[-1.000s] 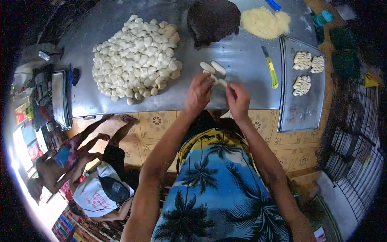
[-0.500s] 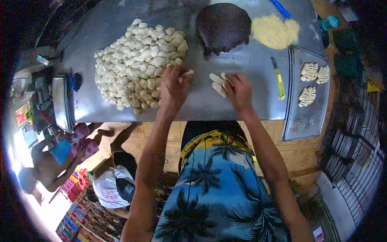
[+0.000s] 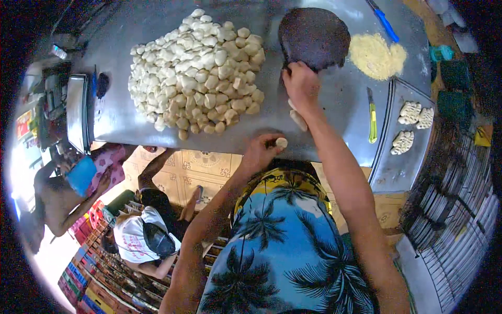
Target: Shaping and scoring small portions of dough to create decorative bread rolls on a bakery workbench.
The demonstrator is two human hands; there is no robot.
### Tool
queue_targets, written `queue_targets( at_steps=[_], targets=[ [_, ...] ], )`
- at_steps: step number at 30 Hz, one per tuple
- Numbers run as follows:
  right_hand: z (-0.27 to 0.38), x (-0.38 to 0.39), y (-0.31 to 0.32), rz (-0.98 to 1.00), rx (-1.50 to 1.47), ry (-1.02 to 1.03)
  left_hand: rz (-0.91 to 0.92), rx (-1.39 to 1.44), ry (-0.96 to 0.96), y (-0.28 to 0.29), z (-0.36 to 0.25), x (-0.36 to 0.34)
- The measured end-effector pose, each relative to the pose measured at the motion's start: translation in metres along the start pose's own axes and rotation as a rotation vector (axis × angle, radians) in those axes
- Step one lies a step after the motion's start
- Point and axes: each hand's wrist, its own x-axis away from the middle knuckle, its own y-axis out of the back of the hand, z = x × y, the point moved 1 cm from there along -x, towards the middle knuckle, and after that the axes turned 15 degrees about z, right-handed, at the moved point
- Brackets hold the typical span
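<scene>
At the table's near edge, my left hand (image 3: 261, 152) is closed around a small pale dough piece (image 3: 282, 142), its round face showing. My right hand (image 3: 303, 86) reaches up to the lower edge of a flat mound of dark brown paste (image 3: 314, 39), fingers bent and pressed into its rim. Beneath my right wrist lie oblong dough pieces (image 3: 298, 120), partly covered by the forearm. A large heap of pale dough lumps (image 3: 196, 78) spreads over the table to the left of both hands.
Right of the paste is a heap of yellowish crumbly powder (image 3: 376, 55), with a blue-handled tool (image 3: 386, 25) above it. A green utility knife (image 3: 372, 123) lies beside a tray (image 3: 395, 172) bearing shaped dough pieces (image 3: 410, 112). Two people (image 3: 144, 235) are at the lower left.
My left hand has come from the heap's side down to the table's near edge with a dough piece. My right hand has left the oblong pieces and moved up to the paste. The view has shifted.
</scene>
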Motion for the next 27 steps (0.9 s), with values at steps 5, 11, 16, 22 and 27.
queue_targets(
  at_steps=[5,11,16,22,27],
  targets=[
    [-0.014,0.060,0.031,0.384,-0.591,0.001,-0.046,-0.091,0.090,-0.009,-0.008,-0.012],
    [-0.046,0.206,0.017,0.227,-0.728,-0.135,-0.049,0.018,0.076,-0.048,0.005,-0.046],
    [-0.041,0.241,-0.023,-0.061,-0.147,0.212,-0.044,-0.090,-0.025,-0.060,0.009,-0.053],
    [-0.039,0.243,-0.019,0.043,-0.016,0.264,-0.198,-0.465,-0.258,-0.055,0.025,-0.045],
    [-0.048,0.225,-0.014,-0.003,-0.426,0.142,-0.298,-0.714,-0.356,-0.064,0.031,-0.038]
  ],
)
